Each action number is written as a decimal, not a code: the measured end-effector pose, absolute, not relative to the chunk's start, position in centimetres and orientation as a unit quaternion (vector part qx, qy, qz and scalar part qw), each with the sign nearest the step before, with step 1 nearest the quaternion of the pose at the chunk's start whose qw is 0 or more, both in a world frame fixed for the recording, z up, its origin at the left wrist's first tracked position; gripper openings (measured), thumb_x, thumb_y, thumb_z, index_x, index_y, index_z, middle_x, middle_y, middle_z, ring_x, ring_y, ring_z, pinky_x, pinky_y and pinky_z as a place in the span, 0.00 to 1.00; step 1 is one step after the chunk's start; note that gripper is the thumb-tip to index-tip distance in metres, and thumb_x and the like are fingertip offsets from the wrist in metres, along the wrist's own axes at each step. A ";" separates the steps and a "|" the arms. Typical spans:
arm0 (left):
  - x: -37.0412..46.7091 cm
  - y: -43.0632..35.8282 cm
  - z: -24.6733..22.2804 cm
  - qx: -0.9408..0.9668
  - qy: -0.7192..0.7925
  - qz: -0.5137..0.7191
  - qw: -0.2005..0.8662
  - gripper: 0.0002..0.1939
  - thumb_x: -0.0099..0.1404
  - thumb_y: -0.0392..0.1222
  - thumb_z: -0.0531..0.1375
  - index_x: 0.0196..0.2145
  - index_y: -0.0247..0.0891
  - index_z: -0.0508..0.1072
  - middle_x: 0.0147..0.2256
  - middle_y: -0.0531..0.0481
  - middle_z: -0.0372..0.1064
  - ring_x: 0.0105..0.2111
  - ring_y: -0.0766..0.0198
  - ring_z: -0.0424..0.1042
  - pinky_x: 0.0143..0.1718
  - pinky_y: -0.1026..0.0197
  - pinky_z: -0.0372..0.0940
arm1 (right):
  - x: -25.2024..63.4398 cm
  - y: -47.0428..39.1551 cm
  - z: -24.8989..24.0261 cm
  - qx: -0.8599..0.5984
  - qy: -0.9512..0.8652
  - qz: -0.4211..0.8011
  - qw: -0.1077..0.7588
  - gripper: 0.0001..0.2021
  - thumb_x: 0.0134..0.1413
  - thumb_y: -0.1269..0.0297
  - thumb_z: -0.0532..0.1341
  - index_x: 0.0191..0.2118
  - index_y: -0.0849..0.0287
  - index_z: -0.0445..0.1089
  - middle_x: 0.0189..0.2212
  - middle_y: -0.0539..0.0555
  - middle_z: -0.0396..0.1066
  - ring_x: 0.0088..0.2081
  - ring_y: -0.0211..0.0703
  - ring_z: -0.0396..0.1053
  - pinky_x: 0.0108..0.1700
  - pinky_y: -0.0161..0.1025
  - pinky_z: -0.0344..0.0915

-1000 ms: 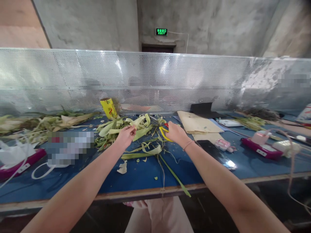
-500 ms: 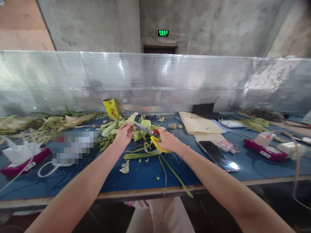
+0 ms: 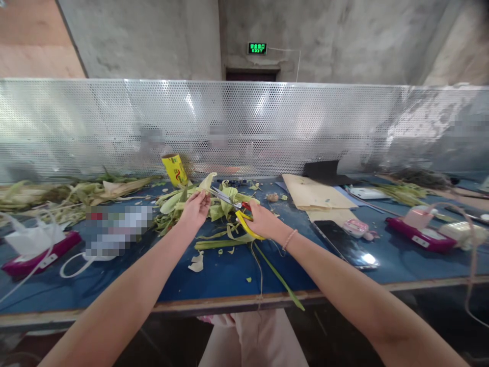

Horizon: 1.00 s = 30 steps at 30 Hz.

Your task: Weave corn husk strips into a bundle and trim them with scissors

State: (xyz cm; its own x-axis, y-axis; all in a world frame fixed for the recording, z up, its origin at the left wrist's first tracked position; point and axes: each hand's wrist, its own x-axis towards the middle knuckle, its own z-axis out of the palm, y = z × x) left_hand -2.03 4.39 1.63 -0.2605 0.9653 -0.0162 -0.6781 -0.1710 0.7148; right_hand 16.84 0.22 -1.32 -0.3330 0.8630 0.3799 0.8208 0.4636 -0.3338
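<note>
Nearer and right of the yellow box [image 3: 174, 171], the left hand [image 3: 197, 206] pinches a pale leaf [image 3: 207, 182] and the right hand [image 3: 262, 219] grips scissors [image 3: 237, 205].

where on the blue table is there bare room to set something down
Mostly bare: the blue table between the pale scrap and the front edge, and between the dark phone and the right magenta power strip, toward that edge. Crowded: the middle, where leaves lie around the left hand and scissors.
</note>
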 end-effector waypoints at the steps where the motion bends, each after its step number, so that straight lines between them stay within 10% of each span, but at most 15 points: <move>1: -2.0 4.4 1.6 0.233 0.313 0.729 0.563 0.11 0.56 0.24 0.54 0.19 0.32 0.65 0.15 0.53 0.63 0.18 0.74 0.65 0.24 0.72 0.63 | 16.8 0.3 -1.3 -0.516 -0.816 0.039 0.259 0.20 0.52 0.54 0.51 0.45 0.65 0.55 0.34 0.62 0.70 0.35 0.49 0.69 0.33 0.38 0.60; 30: -0.8 3.6 0.7 0.308 0.329 0.680 0.579 0.09 0.53 0.23 0.55 0.20 0.31 0.68 0.17 0.52 0.66 0.20 0.74 0.67 0.26 0.72 0.63 | 16.4 0.3 -1.4 -0.491 -0.810 0.110 0.302 0.15 0.52 0.57 0.51 0.41 0.63 0.57 0.32 0.60 0.67 0.35 0.48 0.67 0.35 0.41 0.60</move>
